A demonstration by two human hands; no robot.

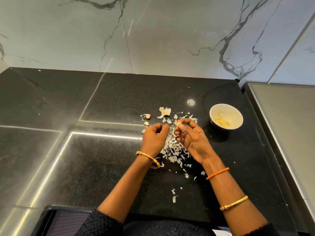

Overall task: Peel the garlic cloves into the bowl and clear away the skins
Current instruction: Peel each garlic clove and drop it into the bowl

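My right hand [190, 138] pinches a pale garlic clove [179, 124] between thumb and fingertips above the black counter. My left hand [154, 137] is just left of it with its fingers curled; what they hold is hidden from view. Two unpeeled cloves [148, 116] lie on the counter beyond the left hand. A white bowl [221, 109] stands to the right and holds several peeled cloves [223, 122]. Papery white skins [173, 150] lie scattered under and between both hands, with a larger piece [165, 111] farther back.
The black speckled counter [105, 159] ends at a marble wall [153, 34] behind. A grey raised surface [286, 116] borders the counter on the right. Stray skin bits [174, 198] lie near the front edge.
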